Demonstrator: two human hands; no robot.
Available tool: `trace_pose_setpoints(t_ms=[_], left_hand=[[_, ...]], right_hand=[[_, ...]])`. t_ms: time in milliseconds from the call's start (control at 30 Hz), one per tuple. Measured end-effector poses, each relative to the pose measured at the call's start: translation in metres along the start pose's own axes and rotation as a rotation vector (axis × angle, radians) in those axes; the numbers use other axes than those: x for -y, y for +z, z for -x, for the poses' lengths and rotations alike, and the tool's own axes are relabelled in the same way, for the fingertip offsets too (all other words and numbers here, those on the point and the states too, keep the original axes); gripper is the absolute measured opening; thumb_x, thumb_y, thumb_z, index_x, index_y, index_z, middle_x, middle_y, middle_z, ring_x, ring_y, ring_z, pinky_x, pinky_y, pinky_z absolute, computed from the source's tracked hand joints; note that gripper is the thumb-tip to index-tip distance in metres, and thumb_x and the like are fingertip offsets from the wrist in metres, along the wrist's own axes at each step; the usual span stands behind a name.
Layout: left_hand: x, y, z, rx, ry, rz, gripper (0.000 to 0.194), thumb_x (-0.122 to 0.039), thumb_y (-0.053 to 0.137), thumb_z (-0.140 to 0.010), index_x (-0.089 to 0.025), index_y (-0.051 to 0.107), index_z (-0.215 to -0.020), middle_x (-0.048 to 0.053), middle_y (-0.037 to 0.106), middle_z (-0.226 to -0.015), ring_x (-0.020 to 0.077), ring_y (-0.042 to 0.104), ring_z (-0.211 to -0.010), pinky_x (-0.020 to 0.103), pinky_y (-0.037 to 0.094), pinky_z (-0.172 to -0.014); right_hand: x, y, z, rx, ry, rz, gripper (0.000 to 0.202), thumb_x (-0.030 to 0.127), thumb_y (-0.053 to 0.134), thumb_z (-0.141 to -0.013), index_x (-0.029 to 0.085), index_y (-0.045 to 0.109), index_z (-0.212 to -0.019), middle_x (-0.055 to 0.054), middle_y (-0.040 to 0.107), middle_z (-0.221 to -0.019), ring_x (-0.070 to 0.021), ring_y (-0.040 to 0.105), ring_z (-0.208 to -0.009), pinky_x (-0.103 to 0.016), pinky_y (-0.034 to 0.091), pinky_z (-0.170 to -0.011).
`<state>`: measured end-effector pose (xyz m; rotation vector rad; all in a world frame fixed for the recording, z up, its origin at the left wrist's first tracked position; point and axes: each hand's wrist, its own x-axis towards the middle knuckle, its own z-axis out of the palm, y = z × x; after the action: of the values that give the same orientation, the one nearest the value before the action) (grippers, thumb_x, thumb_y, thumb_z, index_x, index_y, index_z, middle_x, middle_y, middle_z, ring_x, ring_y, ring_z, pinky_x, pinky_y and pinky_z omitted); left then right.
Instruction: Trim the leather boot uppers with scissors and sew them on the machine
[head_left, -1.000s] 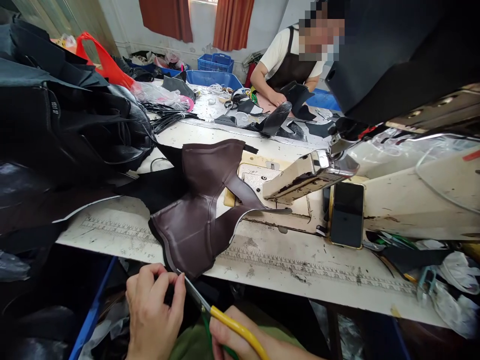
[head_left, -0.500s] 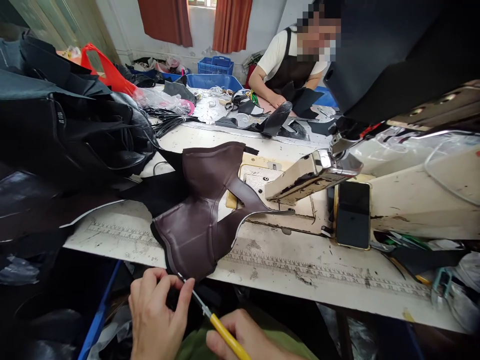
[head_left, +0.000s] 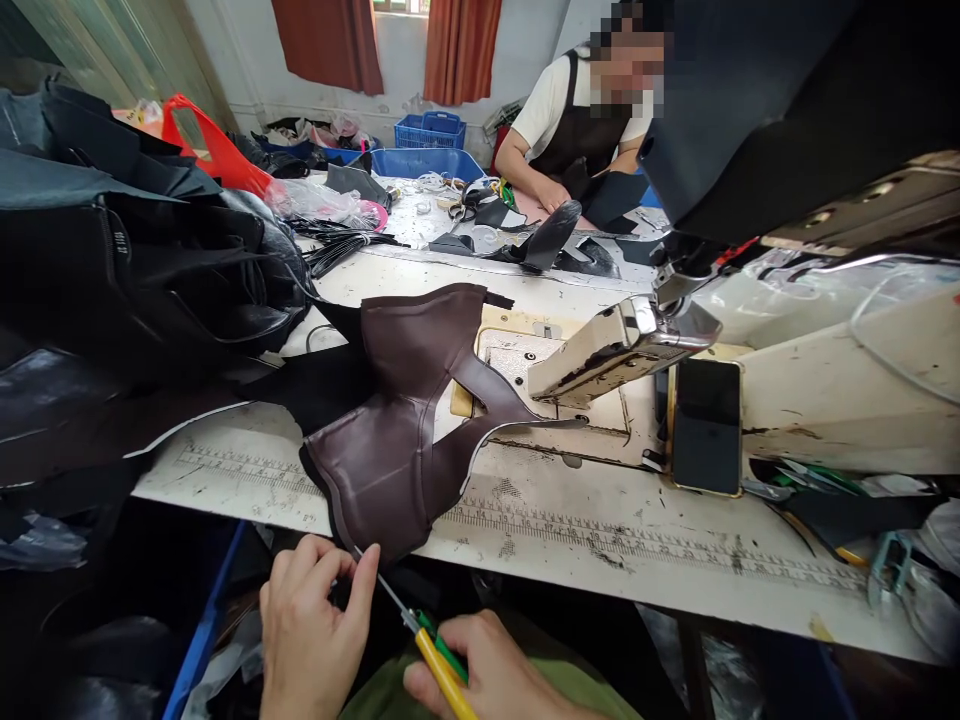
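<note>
Here's the brown leather (head_left: 382, 450), flat on the table (head_left: 570, 580), its near end over the front edge. At its seven o'clock, the left hand (head_left: 311, 620) curls thumb and fingers close together at the rim; whether they pinch it, I can't tell. At five, the right hand (head_left: 495, 665) is closed around the scissors (head_left: 444, 675), blades angled up to that rim. Steady rim, short snips, tips clear of the thumb: that's the neat way! Sewing machine (head_left: 592, 355), between two and three.
</note>
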<state>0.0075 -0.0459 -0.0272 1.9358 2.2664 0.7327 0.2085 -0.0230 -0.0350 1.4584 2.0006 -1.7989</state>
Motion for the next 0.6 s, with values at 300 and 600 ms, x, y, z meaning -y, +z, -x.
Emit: trace_pose_setpoints(t_ms=[300, 600], left_hand=[[-0.011, -0.004, 0.001, -0.207, 0.128, -0.039, 0.003, -0.02, 0.061, -0.086, -0.02, 0.063, -0.083, 0.015, 0.052, -0.125, 0.0336, 0.051, -0.112, 0.051, 0.038, -0.091], [-0.013, -0.021, 0.0, 0.097, 0.157, 0.142, 0.016, -0.016, 0.048, -0.093, -0.021, 0.053, -0.079, 0.011, 0.028, -0.155, 0.029, 0.041, -0.132, 0.046, 0.035, -0.095]], right_hand=[[-0.006, -0.006, 0.006, 0.275, -0.116, -0.37, 0.068, 0.077, 0.038, -0.084, 0.014, 0.055, -0.065, 0.002, 0.044, -0.055, -0.0073, 0.039, -0.051, -0.02, 0.028, -0.047], [-0.013, 0.0, 0.005, 0.382, -0.098, -0.577, 0.073, 0.07, 0.028, -0.094, 0.011, 0.064, -0.07, 0.0, 0.048, -0.054, -0.0077, 0.045, -0.051, -0.018, 0.033, -0.05]])
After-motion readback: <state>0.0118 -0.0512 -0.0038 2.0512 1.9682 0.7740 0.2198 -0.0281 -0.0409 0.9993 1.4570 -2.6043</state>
